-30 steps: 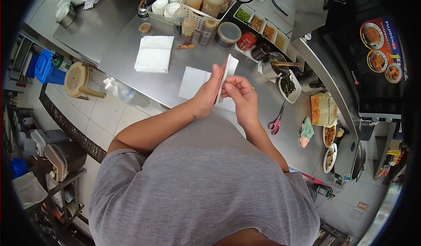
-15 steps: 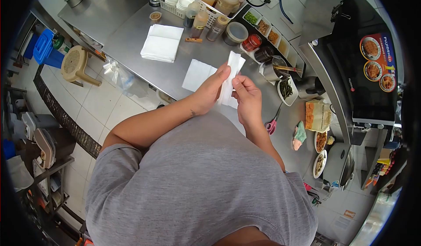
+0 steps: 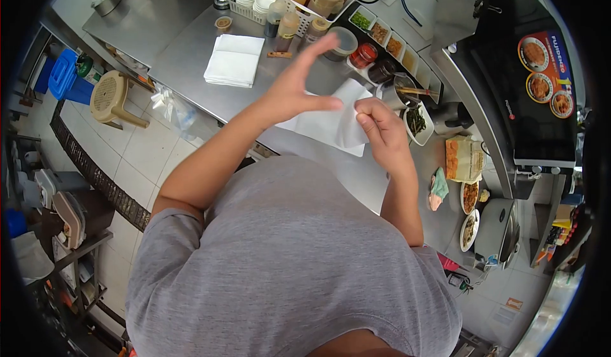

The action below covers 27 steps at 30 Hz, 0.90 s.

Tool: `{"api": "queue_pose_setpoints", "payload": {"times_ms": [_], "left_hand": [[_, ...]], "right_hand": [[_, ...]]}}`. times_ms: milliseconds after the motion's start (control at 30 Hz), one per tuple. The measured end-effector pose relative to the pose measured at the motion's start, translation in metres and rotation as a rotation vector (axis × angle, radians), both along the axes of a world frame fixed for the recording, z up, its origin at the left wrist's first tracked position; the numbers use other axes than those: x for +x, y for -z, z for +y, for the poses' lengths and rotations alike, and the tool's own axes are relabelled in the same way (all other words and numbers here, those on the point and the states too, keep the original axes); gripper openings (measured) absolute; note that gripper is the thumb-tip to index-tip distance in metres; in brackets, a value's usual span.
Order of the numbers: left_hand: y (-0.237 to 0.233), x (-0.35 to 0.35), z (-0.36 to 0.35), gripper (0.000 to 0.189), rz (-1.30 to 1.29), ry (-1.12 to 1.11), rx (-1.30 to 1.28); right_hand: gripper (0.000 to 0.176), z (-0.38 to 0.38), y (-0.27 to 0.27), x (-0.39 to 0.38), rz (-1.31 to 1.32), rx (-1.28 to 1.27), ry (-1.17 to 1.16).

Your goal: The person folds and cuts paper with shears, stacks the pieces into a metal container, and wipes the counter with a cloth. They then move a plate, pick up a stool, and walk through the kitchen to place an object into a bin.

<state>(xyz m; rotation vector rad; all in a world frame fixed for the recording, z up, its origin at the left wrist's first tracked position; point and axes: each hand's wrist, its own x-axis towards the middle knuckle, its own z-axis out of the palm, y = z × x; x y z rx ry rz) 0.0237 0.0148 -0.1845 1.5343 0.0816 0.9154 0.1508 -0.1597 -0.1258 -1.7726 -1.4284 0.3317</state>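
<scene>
My right hand [image 3: 386,131] pinches the edge of a white paper napkin [image 3: 349,128], which hangs partly unfolded over the counter. To its left, my left hand [image 3: 298,92] is open, thumb and fingers spread wide, the thumb tip right at the napkin's upper part. White paper also shows flat on the counter beneath, overlapped by the held napkin. Farther left lies a neat stack of folded white napkins [image 3: 233,61].
Sauce bottles [image 3: 287,27], a lidded tub [image 3: 344,43] and a tray of toppings [image 3: 380,33] line the counter's back. A dish of dark greens [image 3: 417,124] sits right of my right hand. Stacked white cups [image 3: 265,3] stand in a basket. A microwave [image 3: 509,89] is at far right.
The napkin, earlier a narrow folded strip held by both hands, is now spread wider. My left hand has let go and opened; my right hand has moved slightly right, still pinching it.
</scene>
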Motion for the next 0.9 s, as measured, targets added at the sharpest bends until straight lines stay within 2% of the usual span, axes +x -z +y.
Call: {"api": "queue_pose_setpoints", "payload": {"times_ms": [33,67,133,167,200,267,300,367,400,433,467,500,533,600,633,700,800,833,900], "left_hand": [[-0.011,0.004,0.001,0.092,-0.036,0.155,0.210],[-0.018,0.009,0.001,0.092,-0.035,0.155,0.209],[-0.027,0.021,0.002,0.089,0.175,0.504,0.167],[-0.023,0.031,0.003,0.064,0.219,0.553,0.154],[-0.021,0.037,0.002,0.064,0.216,0.553,0.154],[-0.020,0.047,-0.002,0.043,0.440,0.595,-0.001],[-0.019,0.051,-0.008,0.033,0.373,0.549,0.034],[-0.020,0.059,-0.015,0.032,0.344,0.575,0.066],[-0.021,0.064,-0.020,0.032,0.313,0.590,0.098],[-0.014,0.071,-0.028,0.032,0.215,0.727,-0.066],[-0.012,0.073,-0.035,0.032,0.217,0.733,-0.064],[-0.011,0.072,-0.042,0.035,0.420,0.759,0.111],[-0.009,0.071,-0.047,0.038,0.622,0.776,0.289],[0.008,0.064,-0.051,0.040,0.662,0.776,0.292],[0.020,0.061,-0.050,0.042,0.698,0.775,0.293],[0.051,0.053,-0.028,0.045,0.667,0.777,-0.019],[0.082,0.036,0.017,0.045,0.671,0.585,-0.468],[0.095,0.032,0.031,0.033,0.699,0.464,-0.464],[0.122,0.024,0.051,0.027,0.767,0.383,-0.449]], "right_hand": [[0.006,0.000,-0.007,-0.001,-0.058,-0.038,-0.059],[0.006,0.001,-0.014,-0.002,-0.119,-0.075,-0.122],[0.007,-0.004,-0.028,-0.001,-0.146,-0.078,-0.131],[0.007,-0.007,-0.033,0.002,-0.156,-0.077,-0.114],[0.007,-0.011,-0.036,0.006,-0.165,-0.075,-0.095],[0.014,-0.017,-0.037,0.010,-0.132,-0.096,-0.006],[0.019,-0.017,-0.044,0.004,-0.130,-0.076,0.042],[0.029,-0.022,-0.042,0.006,-0.208,-0.087,0.137],[0.029,-0.028,-0.042,0.010,-0.205,-0.087,0.149],[0.026,-0.035,-0.043,0.015,-0.191,-0.118,0.230],[0.023,-0.041,-0.045,0.020,-0.177,-0.148,0.307],[0.015,-0.047,-0.050,0.023,-0.195,-0.061,0.336],[0.015,-0.054,-0.055,0.026,-0.193,-0.058,0.339],[0.010,-0.069,-0.061,0.037,0.093,0.245,0.545],[0.010,-0.079,-0.060,0.051,0.096,0.248,0.553],[0.011,-0.099,-0.043,0.080,0.153,0.298,0.655],[0.013,-0.106,0.015,0.110,0.271,0.177,0.808],[0.014,-0.103,0.039,0.114,0.303,0.132,0.823],[0.015,-0.083,0.085,0.106,0.392,0.073,0.835]]}}
